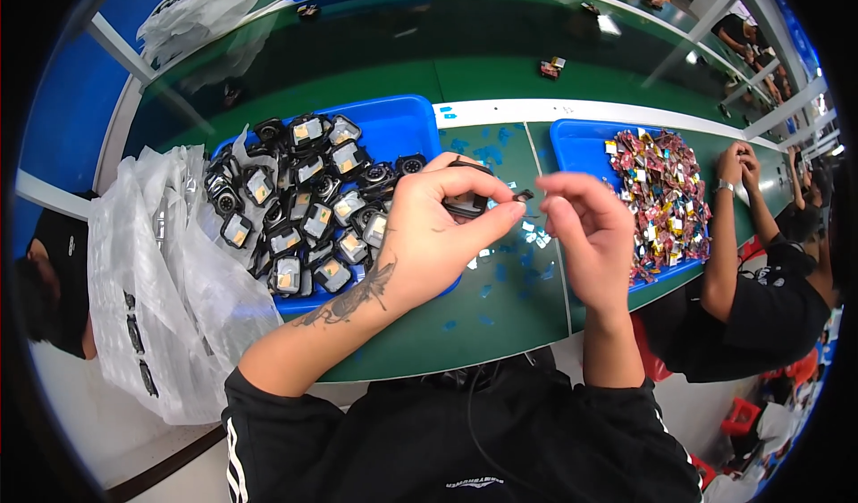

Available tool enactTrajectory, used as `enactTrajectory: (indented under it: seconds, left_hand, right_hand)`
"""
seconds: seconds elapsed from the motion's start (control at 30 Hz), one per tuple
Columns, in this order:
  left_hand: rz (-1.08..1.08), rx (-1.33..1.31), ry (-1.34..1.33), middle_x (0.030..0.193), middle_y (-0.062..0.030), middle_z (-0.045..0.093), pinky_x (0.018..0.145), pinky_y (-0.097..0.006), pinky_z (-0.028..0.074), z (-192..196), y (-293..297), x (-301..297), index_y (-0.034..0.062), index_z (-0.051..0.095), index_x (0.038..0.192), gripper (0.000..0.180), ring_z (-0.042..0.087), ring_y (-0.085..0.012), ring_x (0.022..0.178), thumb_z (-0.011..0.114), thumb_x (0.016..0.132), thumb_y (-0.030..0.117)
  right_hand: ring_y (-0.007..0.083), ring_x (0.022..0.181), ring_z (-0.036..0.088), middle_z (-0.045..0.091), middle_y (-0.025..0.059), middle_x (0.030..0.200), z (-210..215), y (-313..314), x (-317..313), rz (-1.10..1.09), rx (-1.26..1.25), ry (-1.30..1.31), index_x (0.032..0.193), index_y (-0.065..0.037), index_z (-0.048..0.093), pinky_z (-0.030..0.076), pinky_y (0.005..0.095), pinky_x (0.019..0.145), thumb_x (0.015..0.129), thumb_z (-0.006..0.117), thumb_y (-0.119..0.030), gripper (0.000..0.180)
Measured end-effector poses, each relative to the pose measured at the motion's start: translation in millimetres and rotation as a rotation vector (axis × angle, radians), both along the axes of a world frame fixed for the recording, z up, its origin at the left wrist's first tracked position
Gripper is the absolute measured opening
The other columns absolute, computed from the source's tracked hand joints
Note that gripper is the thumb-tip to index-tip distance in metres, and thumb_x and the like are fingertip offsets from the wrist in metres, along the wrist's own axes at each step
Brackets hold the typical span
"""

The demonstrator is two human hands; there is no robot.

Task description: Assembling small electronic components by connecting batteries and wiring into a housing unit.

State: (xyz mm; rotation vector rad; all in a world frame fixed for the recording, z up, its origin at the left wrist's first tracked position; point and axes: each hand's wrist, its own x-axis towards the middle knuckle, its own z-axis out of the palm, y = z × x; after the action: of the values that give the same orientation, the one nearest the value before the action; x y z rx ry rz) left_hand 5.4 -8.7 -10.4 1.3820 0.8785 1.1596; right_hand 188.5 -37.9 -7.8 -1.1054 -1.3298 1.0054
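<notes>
My left hand is closed round a black smartwatch, mostly covered by the fingers. A small dark end piece sticks out past the thumb and index fingertips. Just right of it is my right hand, its fingers curled and slightly blurred. Its thumb and fingertips look apart, with nothing visible between them. Left of my hands, a blue tray holds a heap of black smartwatches with pale screens. Another blue tray on the right carries a pile of small red, yellow and silver electronic parts.
Blue film scraps and small white pieces litter the green table. Clear plastic sleeves hang at the left edge. Beyond a white rail runs a green belt with scattered parts. A co-worker sits close on the right.
</notes>
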Motion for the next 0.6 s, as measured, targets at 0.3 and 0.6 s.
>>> enactTrajectory:
  seconds: [0.3,0.6]
  left_hand:
    - [-0.073,-0.003,-0.009,0.128,-0.0105,0.049,0.088,-0.025,0.045,7,-2,-3,0.0033,0.039,0.132,0.052,0.050,-0.0122,0.108,0.057,0.085,-0.009]
    - [-0.095,0.188,0.510,0.103,-0.0113,0.069,0.062,-0.020,0.048,30,-8,-11,0.0032,0.048,0.127,0.049,0.062,-0.0093,0.069,0.066,0.083,-0.004]
  right_hand:
    - [0.0146,0.099,0.058,0.057,0.0146,0.118,-4,7,8,0.088,0.132,0.043,0.096,0.002,0.061,0.047,0.0275,0.089,0.090,0.059,0.001,0.007]
    - [0.0112,0.096,0.061,0.063,0.0089,0.102,-15,3,-2,0.262,-0.127,0.114,0.098,0.003,0.062,0.051,0.0261,0.082,0.091,0.064,-0.003,0.010]
